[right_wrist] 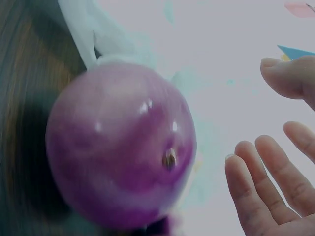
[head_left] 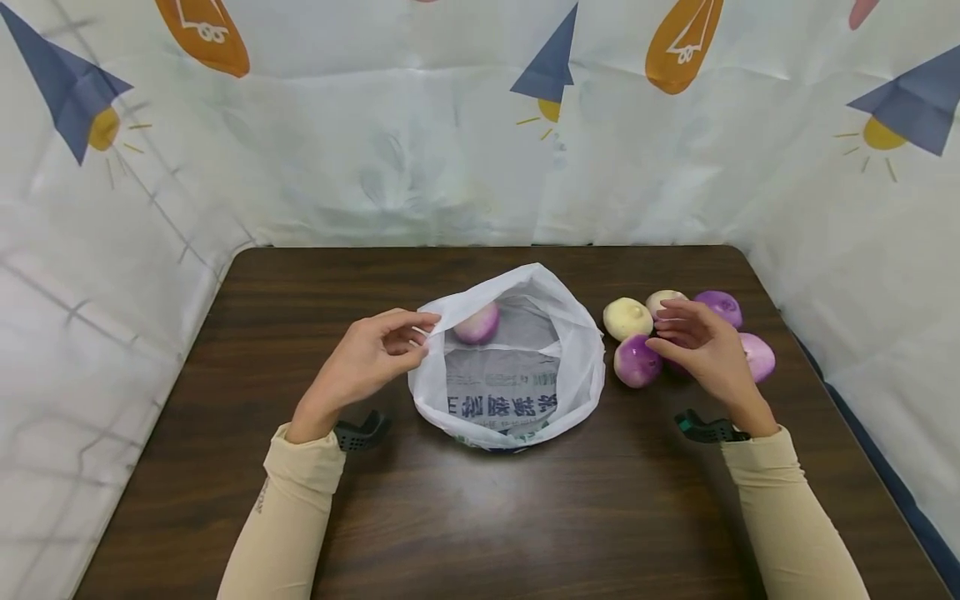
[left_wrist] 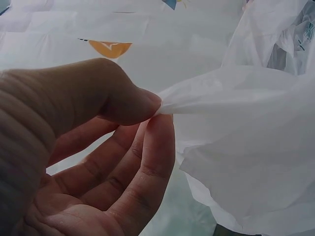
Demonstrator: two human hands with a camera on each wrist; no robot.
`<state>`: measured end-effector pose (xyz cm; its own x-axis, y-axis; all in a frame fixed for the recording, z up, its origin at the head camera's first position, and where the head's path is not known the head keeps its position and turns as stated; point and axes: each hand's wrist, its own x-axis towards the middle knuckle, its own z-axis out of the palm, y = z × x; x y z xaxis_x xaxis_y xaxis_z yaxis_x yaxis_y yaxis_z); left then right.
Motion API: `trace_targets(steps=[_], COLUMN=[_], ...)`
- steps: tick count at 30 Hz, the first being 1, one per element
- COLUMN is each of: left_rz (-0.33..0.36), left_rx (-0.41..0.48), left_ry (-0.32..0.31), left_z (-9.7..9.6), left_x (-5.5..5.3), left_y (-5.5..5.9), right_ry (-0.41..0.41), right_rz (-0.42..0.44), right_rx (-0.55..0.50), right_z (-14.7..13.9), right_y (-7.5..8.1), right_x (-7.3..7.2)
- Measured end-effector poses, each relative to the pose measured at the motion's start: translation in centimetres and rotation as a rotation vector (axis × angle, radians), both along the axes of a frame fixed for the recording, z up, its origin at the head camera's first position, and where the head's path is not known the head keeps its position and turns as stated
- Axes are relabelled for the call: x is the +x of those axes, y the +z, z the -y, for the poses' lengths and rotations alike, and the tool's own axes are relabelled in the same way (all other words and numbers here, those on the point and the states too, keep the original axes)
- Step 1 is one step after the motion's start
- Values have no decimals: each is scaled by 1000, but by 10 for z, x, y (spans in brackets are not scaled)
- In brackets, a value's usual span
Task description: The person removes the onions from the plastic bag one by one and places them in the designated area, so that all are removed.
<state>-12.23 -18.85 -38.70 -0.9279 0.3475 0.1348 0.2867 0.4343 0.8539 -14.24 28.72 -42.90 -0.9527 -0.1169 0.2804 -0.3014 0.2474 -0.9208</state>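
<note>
Between thumb and index finger my left hand (head_left: 367,354) pinches the rim of a white plastic bag (head_left: 581,367), pulled taut toward it in the left wrist view. The bag stands with its mouth wide, printed characters showing inside, and one purple-white onion (head_left: 477,325) lies in it. My right hand (head_left: 701,346) hovers over a group of peeled onions to the bag's right, fingers spread and holding nothing. A purple onion (head_left: 637,361) is nearest its thumb and fills much of the right wrist view. Behind are a pale yellow onion (head_left: 627,319) and a whitish onion (head_left: 666,300).
Another purple onion (head_left: 720,308) and a pinkish onion (head_left: 759,357) lie on the right of the group. All rest on a dark wooden table (head_left: 495,517). A white patterned curtain (head_left: 450,158) hangs behind and along both sides.
</note>
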Motion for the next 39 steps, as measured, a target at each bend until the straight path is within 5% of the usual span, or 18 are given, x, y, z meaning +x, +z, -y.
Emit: trace_targets(steps=[39], left_rz=[17], left_rx=[31], left_ry=[-36], left_z=[-7], left_x=[3], left_y=[0], right_ry=[181], right_rz=[-11], right_rx=[47], right_z=[83], right_y=[-1], right_x=[-22])
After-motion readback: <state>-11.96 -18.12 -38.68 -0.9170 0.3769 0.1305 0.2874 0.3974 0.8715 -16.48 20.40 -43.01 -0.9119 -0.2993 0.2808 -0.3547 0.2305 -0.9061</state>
